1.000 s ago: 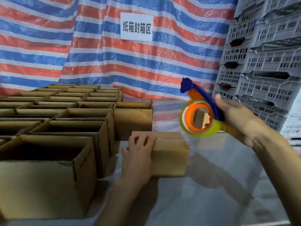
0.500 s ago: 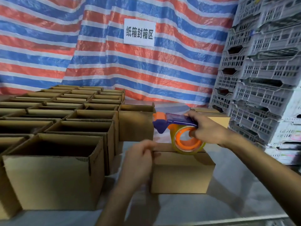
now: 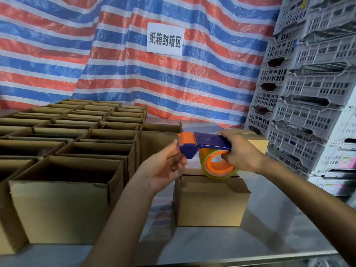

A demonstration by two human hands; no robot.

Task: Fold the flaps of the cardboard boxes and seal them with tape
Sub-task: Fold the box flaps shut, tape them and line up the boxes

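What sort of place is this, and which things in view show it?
Probably a warehouse packing station: rows of open brown cardboard boxes, stacked grey perforated plastic crates, and a blue-and-orange handheld tape dispenser.

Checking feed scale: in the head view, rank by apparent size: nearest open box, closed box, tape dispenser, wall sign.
nearest open box
closed box
tape dispenser
wall sign (farthest away, so unsure)

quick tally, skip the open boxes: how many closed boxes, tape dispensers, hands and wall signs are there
closed boxes: 2, the front box under the tape dispenser and the rear box behind the right hand
tape dispensers: 1
hands: 2, the right hand and the left hand
wall signs: 1, the white sign
total: 6
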